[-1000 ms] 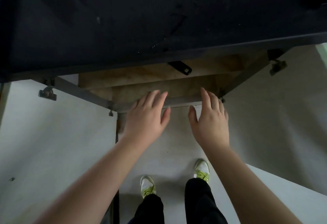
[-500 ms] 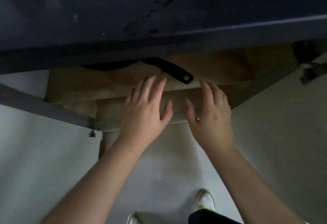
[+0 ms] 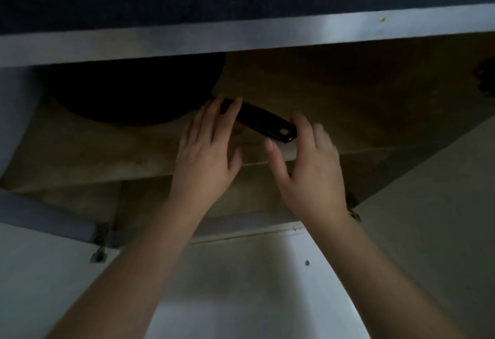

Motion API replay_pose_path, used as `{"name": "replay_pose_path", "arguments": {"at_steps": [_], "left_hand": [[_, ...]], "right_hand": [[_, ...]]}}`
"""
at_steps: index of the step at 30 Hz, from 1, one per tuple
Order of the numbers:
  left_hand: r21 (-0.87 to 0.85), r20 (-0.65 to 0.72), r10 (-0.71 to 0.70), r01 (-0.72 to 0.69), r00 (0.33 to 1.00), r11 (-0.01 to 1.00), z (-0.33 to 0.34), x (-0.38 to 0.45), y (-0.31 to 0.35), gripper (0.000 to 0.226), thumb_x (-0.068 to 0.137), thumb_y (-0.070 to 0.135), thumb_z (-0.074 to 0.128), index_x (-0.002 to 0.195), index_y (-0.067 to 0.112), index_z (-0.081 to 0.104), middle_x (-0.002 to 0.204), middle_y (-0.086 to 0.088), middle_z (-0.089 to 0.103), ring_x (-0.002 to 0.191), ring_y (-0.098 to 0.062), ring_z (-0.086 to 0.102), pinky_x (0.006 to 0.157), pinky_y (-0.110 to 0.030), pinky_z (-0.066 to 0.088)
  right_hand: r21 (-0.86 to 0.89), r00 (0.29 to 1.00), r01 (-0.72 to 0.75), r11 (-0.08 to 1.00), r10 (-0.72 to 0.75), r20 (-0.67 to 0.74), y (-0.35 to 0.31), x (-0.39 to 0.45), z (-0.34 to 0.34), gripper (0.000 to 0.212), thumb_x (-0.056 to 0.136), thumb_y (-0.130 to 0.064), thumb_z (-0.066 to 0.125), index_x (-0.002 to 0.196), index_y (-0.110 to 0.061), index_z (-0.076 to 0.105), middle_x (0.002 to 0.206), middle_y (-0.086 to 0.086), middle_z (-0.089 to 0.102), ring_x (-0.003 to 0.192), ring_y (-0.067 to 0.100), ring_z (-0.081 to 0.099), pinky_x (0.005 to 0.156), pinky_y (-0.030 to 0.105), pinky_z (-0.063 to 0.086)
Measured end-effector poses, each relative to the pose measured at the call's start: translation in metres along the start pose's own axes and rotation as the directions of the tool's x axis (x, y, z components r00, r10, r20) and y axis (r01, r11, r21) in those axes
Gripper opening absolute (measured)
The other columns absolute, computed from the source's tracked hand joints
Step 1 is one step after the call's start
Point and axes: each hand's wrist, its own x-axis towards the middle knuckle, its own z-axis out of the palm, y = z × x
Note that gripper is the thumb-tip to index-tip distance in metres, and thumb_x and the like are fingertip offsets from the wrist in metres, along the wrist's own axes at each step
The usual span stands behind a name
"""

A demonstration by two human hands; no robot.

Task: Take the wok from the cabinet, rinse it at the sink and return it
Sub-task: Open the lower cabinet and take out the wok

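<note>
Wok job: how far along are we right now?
Done: the cabinet stands open, the wok visible on its shelf. In hand: left hand and right hand are open at the handle, neither gripping. Left: lifting it out, rinsing at the sink, returning it.

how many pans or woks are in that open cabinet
1. A single dark wok sits on the upper shelf at the left, its black handle pointing right toward both hands. The back of the cabinet is dark, so more could be hidden.
</note>
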Motion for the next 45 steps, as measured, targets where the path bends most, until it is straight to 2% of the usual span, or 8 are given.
{"name": "replay_pose_path", "arguments": {"at_steps": [12,18,24,31,36,39,42,45], "left_hand": [[-0.006,-0.092,0.052,-0.052,0.994,0.999,0.024,-0.013,-0.012,0.085,0.082,0.025,0.069,0.153,0.02,0.023,0.157,-0.01,0.029,0.146,-0.027,0.026,0.116,-0.041,0.023],[-0.082,-0.104,0.043,-0.052,0.994,0.995,0.024,-0.027,-0.008,0.073,0.086,0.022,0.062,0.151,0.02,0.028,0.158,-0.007,0.029,0.146,-0.022,0.023,0.114,-0.033,0.017],[-0.051,0.004,0.089,-0.089,0.996,0.995,0.024,-0.039,-0.019,0.08,0.087,0.014,0.062,0.153,0.028,0.019,0.163,-0.001,0.019,0.15,-0.019,0.014,0.117,-0.043,0.023],[-0.036,0.062,0.183,-0.181,0.981,0.983,0.019,-0.049,-0.033,0.075,0.092,0.011,0.052,0.154,0.034,0.016,0.163,0.003,0.02,0.149,-0.016,0.019,0.116,-0.042,0.028],[-0.264,-0.028,0.013,-0.02,1.0,0.964,0.008,-0.054,-0.039,0.045,0.103,0.035,0.035,0.148,0.033,0.036,0.153,0.003,0.036,0.134,-0.008,0.038,0.105,-0.037,0.043],[-0.519,0.049,-0.306,0.286,0.951,0.806,-0.001,-0.051,-0.039,0.042,0.098,0.046,0.035,0.131,0.027,0.054,0.125,0.005,0.06,0.108,-0.003,0.057,0.097,-0.034,0.051],[-0.703,0.401,-0.48,0.599,0.78,0.384,-0.003,-0.047,-0.027,0.042,0.101,0.052,0.03,0.107,0.027,0.062,0.103,0.004,0.071,0.098,-0.011,0.066,0.095,-0.041,0.051],[-0.727,0.607,-0.447,0.687,0.657,0.023,-0.002,-0.045,-0.018,0.046,0.098,0.059,0.036,0.107,0.024,0.064,0.1,-0.004,0.076,0.095,-0.018,0.071,0.089,-0.035,0.054]], "right_hand": [[0.183,0.977,0.163,0.97,-0.133,-0.164,0.011,-0.006,0.02,0.044,0.096,-0.045,0.05,0.121,-0.01,0.062,0.104,-0.002,0.066,0.085,0.006,0.061,0.068,0.014,0.048],[0.224,0.99,0.135,0.965,-0.122,-0.072,0.011,-0.026,0.021,0.044,0.092,-0.044,0.055,0.12,-0.011,0.063,0.1,-0.01,0.062,0.068,-0.008,0.053,0.058,0.003,0.045],[0.188,0.979,0.087,0.978,-0.119,0.164,0.0,-0.018,0.023,0.031,0.093,-0.046,0.052,0.106,-0.019,0.062,0.076,-0.01,0.06,0.054,0.001,0.054,0.046,0.013,0.043],[0.422,0.72,-0.353,0.835,-0.045,0.693,-0.007,0.017,0.015,0.006,0.096,-0.03,0.059,0.101,-0.026,0.06,0.077,-0.002,0.07,0.05,0.001,0.059,0.047,0.015,0.045],[0.493,0.611,-0.566,0.66,-0.065,0.789,-0.015,0.014,0.027,0.018,0.093,-0.024,0.065,0.109,-0.02,0.058,0.064,-0.004,0.06,0.049,0.005,0.051,0.043,0.019,0.041],[0.518,0.648,-0.563,0.644,-0.046,0.76,-0.018,0.004,0.032,0.015,0.092,-0.022,0.066,0.105,-0.022,0.058,0.061,-0.005,0.056,0.048,0.005,0.049,0.044,0.02,0.04],[0.519,0.703,-0.506,0.689,-0.019,0.711,-0.024,-0.009,0.039,0.015,0.09,-0.017,0.065,0.104,-0.019,0.06,0.059,-0.004,0.055,0.045,0.005,0.049,0.043,0.022,0.04],[0.534,0.729,-0.508,0.676,0.006,0.685,-0.033,-0.027,0.039,0.016,0.088,-0.011,0.064,0.103,-0.015,0.061,0.057,-0.003,0.055,0.04,0.003,0.048,0.04,0.019,0.038]]}}
